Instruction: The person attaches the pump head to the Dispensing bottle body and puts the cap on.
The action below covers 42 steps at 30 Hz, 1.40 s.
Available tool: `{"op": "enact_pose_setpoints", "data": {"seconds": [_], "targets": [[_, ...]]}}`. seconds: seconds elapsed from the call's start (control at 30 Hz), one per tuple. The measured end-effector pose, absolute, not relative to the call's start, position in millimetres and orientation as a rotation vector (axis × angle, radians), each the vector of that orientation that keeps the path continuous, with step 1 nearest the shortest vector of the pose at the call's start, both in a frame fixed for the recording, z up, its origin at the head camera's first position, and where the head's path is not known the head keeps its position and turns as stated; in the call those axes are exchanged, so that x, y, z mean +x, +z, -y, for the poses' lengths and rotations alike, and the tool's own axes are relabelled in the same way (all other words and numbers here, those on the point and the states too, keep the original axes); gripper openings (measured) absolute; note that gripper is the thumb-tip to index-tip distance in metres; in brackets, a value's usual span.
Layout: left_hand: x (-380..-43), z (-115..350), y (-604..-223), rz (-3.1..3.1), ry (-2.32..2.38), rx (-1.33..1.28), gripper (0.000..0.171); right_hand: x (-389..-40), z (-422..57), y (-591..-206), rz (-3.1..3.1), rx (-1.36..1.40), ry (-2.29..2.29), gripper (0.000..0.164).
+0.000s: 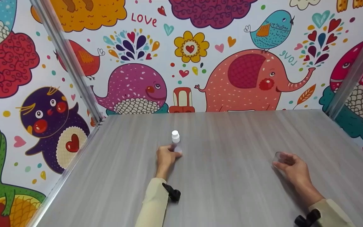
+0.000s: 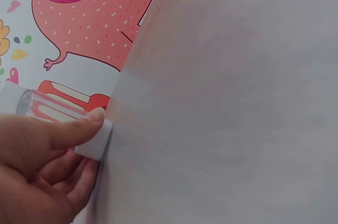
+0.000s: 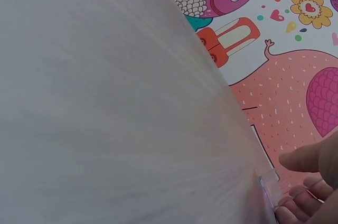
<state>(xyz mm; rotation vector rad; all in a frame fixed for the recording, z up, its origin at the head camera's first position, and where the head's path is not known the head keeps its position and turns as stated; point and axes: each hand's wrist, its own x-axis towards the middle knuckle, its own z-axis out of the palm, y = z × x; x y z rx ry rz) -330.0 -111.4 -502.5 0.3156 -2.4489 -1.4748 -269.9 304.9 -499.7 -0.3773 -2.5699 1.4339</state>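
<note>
In the head view my left hand [image 1: 166, 156] grips the lower part of a small clear bottle [image 1: 177, 147] with a white top, which stands upright on the table. The left wrist view shows the thumb along the bottle [image 2: 97, 140] near its white base, with the other fingers behind it. Far to the right, my right hand [image 1: 296, 168] has its fingers curled round a small clear plastic cup [image 1: 278, 155] at the table surface. In the right wrist view, fingers show through the clear cup [image 3: 271, 187], and the thumb lies just above its edge.
The grey wood-grain table [image 1: 225, 176] ends at a back wall [image 1: 187, 75] printed with cartoon animals. Metal posts [image 1: 69, 63] stand at the back corners, and a metal edge runs down the left side. Black wrist mounts [image 1: 172, 193] sit on the sleeves.
</note>
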Motion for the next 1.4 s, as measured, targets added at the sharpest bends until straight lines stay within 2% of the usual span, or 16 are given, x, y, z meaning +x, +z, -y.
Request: {"op": "enact_pose_setpoints", "data": {"seconds": [0.4, 1.4], "targets": [[-331, 112, -504, 2.454, -1.447, 0.297, 0.038, -269, -303, -501, 2.556, -0.412, 1.418, 0.052], [-330, 113, -503, 2.468, -1.469, 0.321, 0.039, -271, -294, -492, 2.486, -0.427, 1.443, 0.059]]}}
